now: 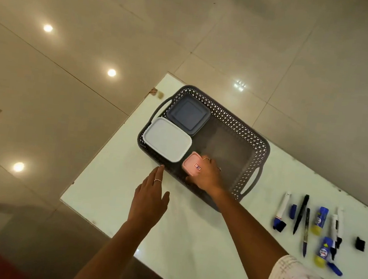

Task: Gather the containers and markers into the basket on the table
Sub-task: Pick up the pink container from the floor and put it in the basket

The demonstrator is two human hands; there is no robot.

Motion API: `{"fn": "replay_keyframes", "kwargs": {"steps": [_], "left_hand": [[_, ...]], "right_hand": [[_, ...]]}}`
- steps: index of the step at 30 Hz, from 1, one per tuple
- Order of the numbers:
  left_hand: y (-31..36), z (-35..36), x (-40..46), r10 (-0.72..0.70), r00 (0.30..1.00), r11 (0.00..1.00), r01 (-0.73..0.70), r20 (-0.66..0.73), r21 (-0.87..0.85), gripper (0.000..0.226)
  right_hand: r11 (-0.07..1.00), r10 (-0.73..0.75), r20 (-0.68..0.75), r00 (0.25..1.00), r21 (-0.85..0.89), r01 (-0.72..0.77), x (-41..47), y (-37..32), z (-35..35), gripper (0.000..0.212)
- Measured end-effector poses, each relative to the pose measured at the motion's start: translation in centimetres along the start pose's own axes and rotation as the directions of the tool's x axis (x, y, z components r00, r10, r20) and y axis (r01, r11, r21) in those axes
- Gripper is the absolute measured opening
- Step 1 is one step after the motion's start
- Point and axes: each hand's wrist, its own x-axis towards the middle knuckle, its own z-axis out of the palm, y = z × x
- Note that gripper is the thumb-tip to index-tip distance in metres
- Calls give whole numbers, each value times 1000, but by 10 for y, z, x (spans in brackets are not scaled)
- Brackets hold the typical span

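My right hand (206,175) grips the small pink container (192,166), fingers curled over its far side and thumb on the near side. It's inside the grey perforated basket (242,131), against the near wall. Just left of the grip is the white-lidded container (167,139), touching or almost touching the pink one. Beyond that, in the far-left corner, is the dark grey square container (188,115). The basket floor to the right of my grip is bare.

My left hand (150,200) is flat with fingers straight, holding nothing. Its fingertips (160,169) are at the basket's near-left corner; can't tell if they touch.

Well right of the grip, outside the basket on the white table (112,177), are the black marker (300,212), white markers (282,210), blue pen (306,232), two blue glue sticks (320,220) and a loose black cap (360,243).
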Motion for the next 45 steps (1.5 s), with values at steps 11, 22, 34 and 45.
{"fn": "replay_keyframes", "kwargs": {"steps": [11,22,34,45], "left_hand": [[2,5,7,23,1000,999,-23,9,22,71],[12,0,0,10,995,990,-24,99,141,79],[148,-21,-55,57,976,972,-102,209,212,71],[313,23,-166,345,909,792,-415,234,448,66]], "right_hand": [[991,-134,21,991,-10,135,-3,-2,6,39],[992,-128,63,990,13,128,-14,4,-4,52],[988,-48,-142,989,141,68,-138,80,-119,51],[967,88,-301,950,253,-10,-283,238,-210,53]]}}
